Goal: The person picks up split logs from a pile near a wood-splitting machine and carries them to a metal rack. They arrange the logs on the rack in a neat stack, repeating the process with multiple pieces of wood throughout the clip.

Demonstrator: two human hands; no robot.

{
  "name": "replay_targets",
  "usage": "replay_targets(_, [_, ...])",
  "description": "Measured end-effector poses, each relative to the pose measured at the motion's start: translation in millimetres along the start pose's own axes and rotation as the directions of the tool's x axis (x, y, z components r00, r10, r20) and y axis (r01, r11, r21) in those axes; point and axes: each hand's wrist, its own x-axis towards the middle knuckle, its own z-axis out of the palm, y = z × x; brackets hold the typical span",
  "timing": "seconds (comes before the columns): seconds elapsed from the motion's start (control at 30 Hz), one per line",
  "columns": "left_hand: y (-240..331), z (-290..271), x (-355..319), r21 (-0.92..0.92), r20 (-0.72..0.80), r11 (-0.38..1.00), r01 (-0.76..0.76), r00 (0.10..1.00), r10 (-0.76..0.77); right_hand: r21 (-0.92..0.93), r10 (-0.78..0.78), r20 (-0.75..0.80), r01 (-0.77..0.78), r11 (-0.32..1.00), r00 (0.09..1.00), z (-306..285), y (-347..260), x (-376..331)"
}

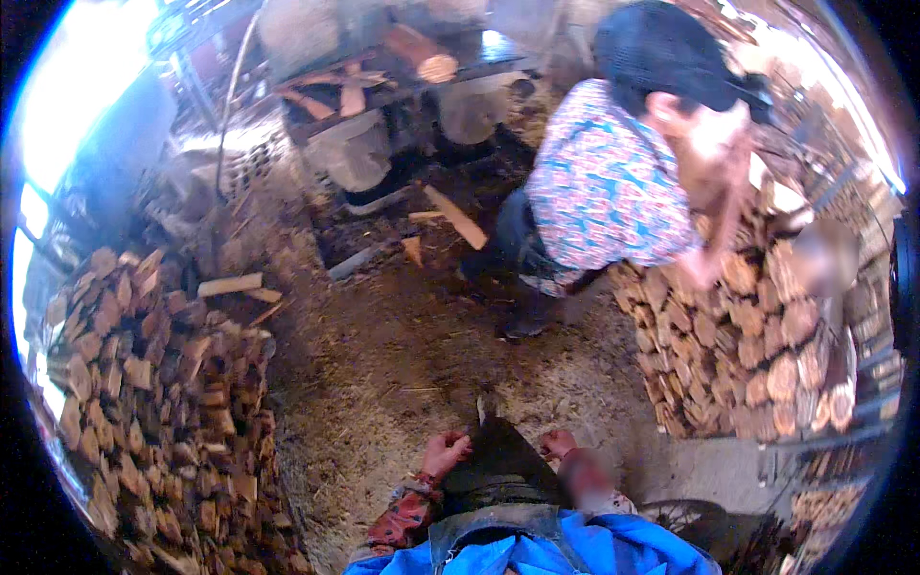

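Left hand: left hand [445, 450] low in view, at the left edge of a dark pointed wedge-shaped object [494, 450], fingers curled against it; a red patterned sleeve cuff [407, 513] runs back from the wrist.
Right hand: right hand [559, 444] at the wedge's right edge, knuckles up; whether the fingers close fully round it, cannot tell.
Hands together: apart, one on each side of the wedge, both touching it.
Held thing: the wedge points away from the body, tip over the ground, base against a blue jacket [565, 551] at the lower edge. What it is made of, cannot tell.
Ground: sawdust-strewn dirt floor [402, 355] just beyond the tip, scattered with chips.
Left side: tall stack of split reddish-brown firewood [153, 383], cut ends showing, one pale split piece [228, 285] lying on top.
Right side: second stacked wall of split firewood [738, 355], well apart from the hands.
Other person: a person in a multicoloured patterned shirt [599, 192] and dark cap bends over the right stack, a hand [698, 273] down on the upper logs.
Far: loose pale wood offcuts [455, 218] on the floor; beyond them a dark metal bench or machine frame [383, 86] carrying a round log [422, 53] and slabs.
Step in hand: by my reading, steadying the wedge in both hands between the stacks; no wood in the hands yet.
Next move calls for: a firm two-sided hold on the wedge, with its tip kept clear of the bending person's feet.
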Motion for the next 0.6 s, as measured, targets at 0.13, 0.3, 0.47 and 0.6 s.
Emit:
replay_targets(0.13, [-0.9, -32.0, 18.2, -0.024, -0.063, 1.000, -0.007, 0.998, 0.006, -0.154, -0.045, 0.109, 0.062, 0.986, 0.993, 19.4, -51.5, 61.1])
replay_targets(0.3, [29.6, -48.9, 65.0, -0.144, -0.168, 0.989, 0.034, 0.984, -0.058, -0.183, -0.033, 0.249, 0.081, 0.980, 0.968, 11.6, -126.3, 111.5])
replay_targets(0.47, [75.0, -78.7, 112.1, -0.133, -0.212, 0.991, 0.029, 0.976, -0.057, -0.191, -0.053, 0.201, 0.092, 0.977, 0.978, 2.2, -160.6, 180.3])
replay_targets(0.6, [82.9, -106.1, 123.4, -0.334, -0.315, 0.942, -0.017, 0.944, -0.095, -0.007, 0.014, 0.299, -0.013, 1.000, 0.954, -5.2, -191.0, 228.5])
